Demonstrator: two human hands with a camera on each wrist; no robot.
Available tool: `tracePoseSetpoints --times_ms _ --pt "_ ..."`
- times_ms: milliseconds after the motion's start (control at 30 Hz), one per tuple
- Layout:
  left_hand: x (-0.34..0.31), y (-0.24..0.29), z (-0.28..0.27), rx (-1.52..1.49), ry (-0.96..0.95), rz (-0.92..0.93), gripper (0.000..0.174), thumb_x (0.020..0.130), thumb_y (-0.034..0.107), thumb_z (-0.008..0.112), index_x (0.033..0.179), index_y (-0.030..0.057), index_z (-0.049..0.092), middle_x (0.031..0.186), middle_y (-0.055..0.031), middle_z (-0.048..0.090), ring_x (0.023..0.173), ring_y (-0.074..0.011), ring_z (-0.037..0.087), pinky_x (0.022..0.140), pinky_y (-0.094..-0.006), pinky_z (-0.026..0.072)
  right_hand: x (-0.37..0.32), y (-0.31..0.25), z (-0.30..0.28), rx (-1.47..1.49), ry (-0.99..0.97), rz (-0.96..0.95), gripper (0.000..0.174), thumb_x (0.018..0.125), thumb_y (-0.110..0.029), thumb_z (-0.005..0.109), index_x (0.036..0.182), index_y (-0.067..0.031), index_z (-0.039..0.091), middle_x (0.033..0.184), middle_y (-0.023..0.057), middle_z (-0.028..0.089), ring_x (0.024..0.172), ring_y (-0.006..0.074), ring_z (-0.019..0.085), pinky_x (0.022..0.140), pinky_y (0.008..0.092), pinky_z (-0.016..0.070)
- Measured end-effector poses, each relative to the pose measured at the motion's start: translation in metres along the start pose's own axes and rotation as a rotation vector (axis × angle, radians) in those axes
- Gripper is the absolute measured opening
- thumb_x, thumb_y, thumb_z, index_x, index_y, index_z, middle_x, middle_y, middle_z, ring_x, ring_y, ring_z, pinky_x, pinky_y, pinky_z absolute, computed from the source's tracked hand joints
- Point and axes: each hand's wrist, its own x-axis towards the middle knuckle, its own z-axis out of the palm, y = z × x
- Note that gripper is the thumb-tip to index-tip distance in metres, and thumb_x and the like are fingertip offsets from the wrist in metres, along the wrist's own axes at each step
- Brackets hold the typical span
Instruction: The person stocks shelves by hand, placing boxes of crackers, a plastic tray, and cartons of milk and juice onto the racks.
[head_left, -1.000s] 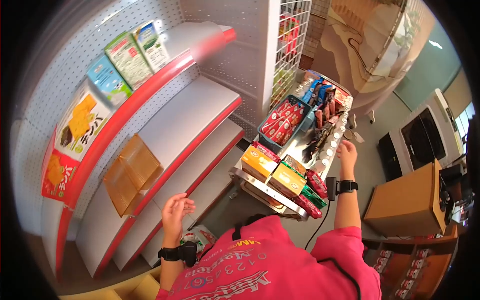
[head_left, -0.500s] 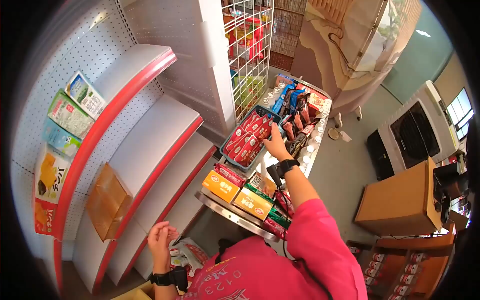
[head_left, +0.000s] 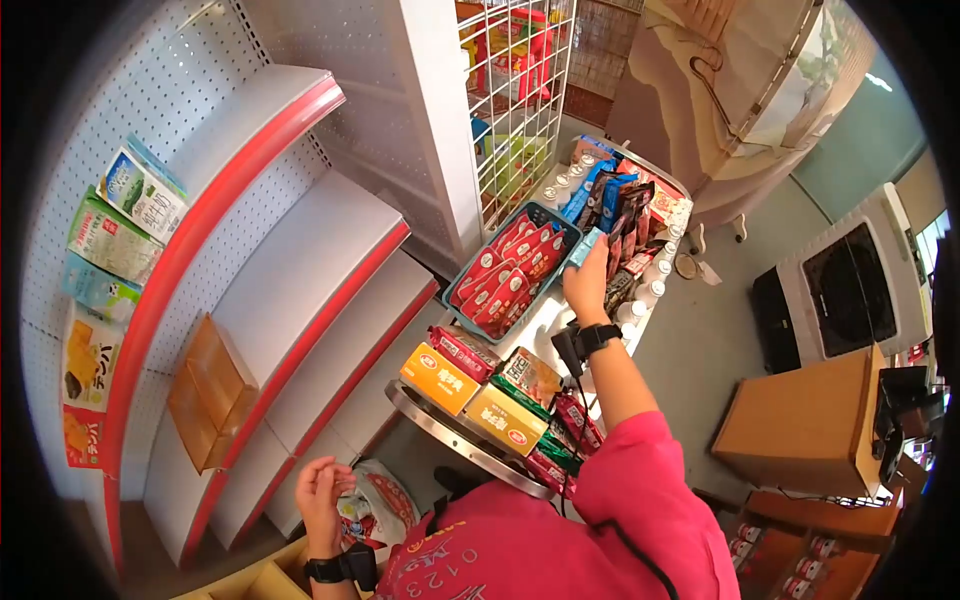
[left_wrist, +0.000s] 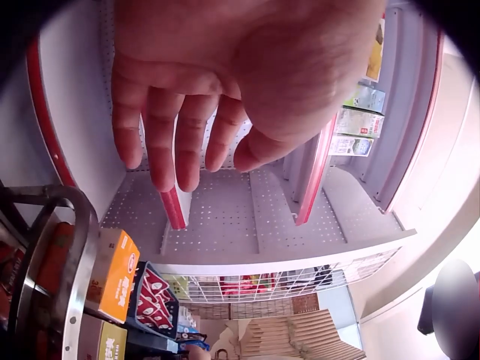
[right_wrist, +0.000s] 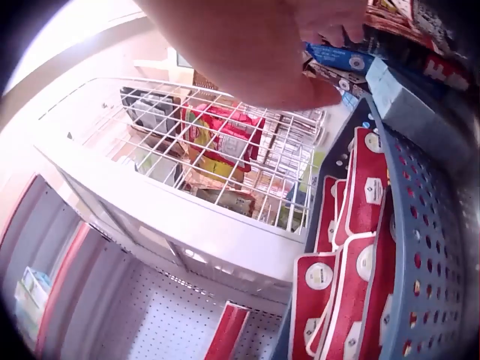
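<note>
My right hand [head_left: 588,282] reaches over the loaded cart, at the right side of a blue-grey basket [head_left: 487,335] of red packets [head_left: 500,272]. Just at its fingertips in the head view is a light-blue box [head_left: 584,247]. In the right wrist view, this light-blue box [right_wrist: 411,105] lies along the outer wall of the basket [right_wrist: 420,247], with the thumb and fingers of the right hand [right_wrist: 247,52] beside it and nothing between them. Loosely bent, the left hand [head_left: 322,490] hangs in front of the lower shelves, holding nothing; its fingers [left_wrist: 191,135] spread apart in the left wrist view.
Curved red-edged shelves [head_left: 300,250] stand at left, bearing cartons [head_left: 115,240] and an amber plastic tray [head_left: 205,395]. Orange boxes [head_left: 440,378] and white-capped bottles [head_left: 650,292] line the cart. A white wire grid [head_left: 515,120] rises behind it; a brown cabinet [head_left: 795,410] stands at right.
From the cart's right side, my right hand has swung left to the basket, then slightly right and farther along it. The light-blue box shows at its fingertips now. The left hand stays low.
</note>
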Motion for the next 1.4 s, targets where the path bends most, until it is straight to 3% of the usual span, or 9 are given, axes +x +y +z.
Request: tracePoseSetpoints --times_ms 200,400,467,600,667,800,867,1133,1400 --pt "0.003 0.0 0.002 -0.02 -0.003 0.001 0.021 0.09 0.014 0.051 0.105 -0.0008 0.052 0.086 -0.0117 0.06 0.073 -0.0163 0.06 0.065 -0.0249 0.0495 0.032 -0.001 0.016 -0.527 -0.252 -0.002 0.07 0.07 -0.003 0.058 0.13 0.0116 0.025 0.136 0.0288 0.028 0.12 0.0381 0.039 0.098 0.0381 0.0359" --pt "0.008 -0.004 0.0 -0.007 0.002 -0.006 0.021 0.09 0.013 0.051 0.105 -0.0008 0.053 0.086 -0.0117 0.061 0.074 -0.0164 0.06 0.066 -0.0253 0.0498 0.06 0.029 0.05 -0.918 -0.261 0.081 0.058 0.082 -0.023 0.054 0.13 0.0043 0.034 0.14 0.0228 0.028 0.106 0.0249 0.055 0.08 0.0358 0.0475" --pt "0.01 -0.007 -0.001 -0.014 0.009 -0.019 0.021 0.09 0.013 0.051 0.105 -0.001 0.053 0.087 -0.0117 0.062 0.074 -0.0163 0.061 0.066 -0.0254 0.0498 0.073 0.033 0.054 -0.782 -0.308 0.203 0.053 0.083 -0.022 0.053 0.126 0.0024 0.037 0.134 0.0205 0.035 0.104 0.0263 0.056 0.077 0.0371 0.0493" --pt "0.01 -0.002 0.0 -0.012 -0.002 -0.034 0.021 0.09 0.012 0.051 0.105 -0.0017 0.054 0.088 -0.0116 0.062 0.074 -0.0162 0.061 0.067 -0.0257 0.0497 0.077 0.042 0.052 -0.837 -0.428 0.173 0.093 0.055 -0.007 0.078 0.133 -0.0072 0.028 0.132 0.024 0.031 0.121 0.0384 0.037 0.088 0.0431 0.0457" --pt "0.01 0.006 0.002 -0.012 0.017 -0.025 0.02 0.09 0.011 0.05 0.105 -0.0021 0.054 0.088 -0.0116 0.062 0.076 -0.0161 0.061 0.067 -0.0256 0.0496 0.075 0.068 0.063 -0.884 -0.31 0.023 0.059 0.079 -0.016 0.059 0.132 -0.0118 0.032 0.121 0.0218 0.039 0.118 0.0363 0.04 0.084 0.0425 0.0475" --pt "0.011 0.0 -0.004 -0.044 0.0 -0.033 0.021 0.089 0.009 0.05 0.106 -0.0021 0.054 0.088 -0.0113 0.062 0.077 -0.0158 0.061 0.069 -0.0253 0.049 0.079 0.044 0.044 -0.841 -0.558 0.144 0.118 0.051 -0.008 0.082 0.142 -0.0185 0.008 0.132 0.021 0.03 0.123 0.0391 0.034 0.091 0.0413 0.0442" --pt "0.011 0.002 -0.004 -0.042 -0.041 -0.046 0.021 0.089 0.009 0.05 0.107 -0.0019 0.054 0.089 -0.011 0.062 0.078 -0.0155 0.06 0.07 -0.0251 0.0484 0.08 0.032 0.038 -0.889 -0.623 0.159 0.126 0.045 -0.012 0.086 0.142 -0.0192 0.006 0.134 0.0218 0.026 0.124 0.0382 0.033 0.091 0.0406 0.044" --pt "0.013 0.002 -0.006 -0.048 -0.091 -0.01 0.021 0.09 0.01 0.05 0.107 -0.0008 0.054 0.09 -0.0101 0.062 0.08 -0.0145 0.06 0.07 -0.0247 0.0478 0.066 0.028 0.025 -0.909 -0.683 -0.048 0.136 0.041 -0.019 0.087 0.142 -0.0225 -0.005 0.122 0.0252 0.039 0.11 0.0409 0.046 0.085 0.0442 0.0467" --pt "0.013 -0.002 -0.011 -0.059 -0.107 0.013 0.021 0.09 0.012 0.05 0.107 0.0007 0.055 0.091 -0.0089 0.062 0.081 -0.0146 0.06 0.071 -0.0246 0.0475 0.027 0.014 0.016 -0.922 -0.756 -0.191 0.134 0.043 -0.026 0.086 0.142 -0.0189 -0.004 0.119 0.0265 0.039 0.107 0.0422 0.045 0.087 0.0435 0.0443"
